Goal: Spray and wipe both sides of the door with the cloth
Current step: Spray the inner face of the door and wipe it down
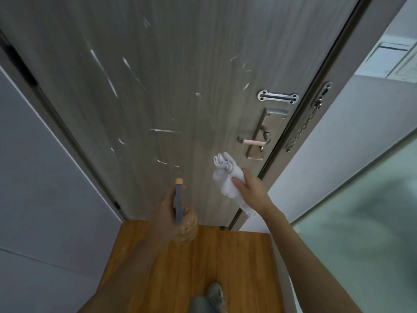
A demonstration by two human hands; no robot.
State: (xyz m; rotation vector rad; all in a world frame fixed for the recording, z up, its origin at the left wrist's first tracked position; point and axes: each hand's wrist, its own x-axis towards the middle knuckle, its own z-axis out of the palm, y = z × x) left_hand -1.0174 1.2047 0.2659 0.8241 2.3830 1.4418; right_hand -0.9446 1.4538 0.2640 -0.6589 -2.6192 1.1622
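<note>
A grey wood-grain door (pixel 180 75) fills the view ahead, marked with several white streaks and scuffs. My left hand (pixel 173 213) grips a spray bottle (pixel 179 199) with a grey head and an orange nozzle that points at the lower door. My right hand (pixel 250 188) holds a crumpled white cloth (pixel 225 175) against or just off the door, below and left of the lever handle (pixel 252 142). The bottle's body is mostly hidden behind my fingers.
A metal lock plate (pixel 268 129) and a chain latch bar (pixel 278 97) sit at the door's right edge, and a chain (pixel 304 129) hangs on the frame. White walls flank both sides. Frosted glass (pixel 361 222) stands at the right. The floor is orange wood (pixel 203 267), with my shoe (pixel 215 292) on it.
</note>
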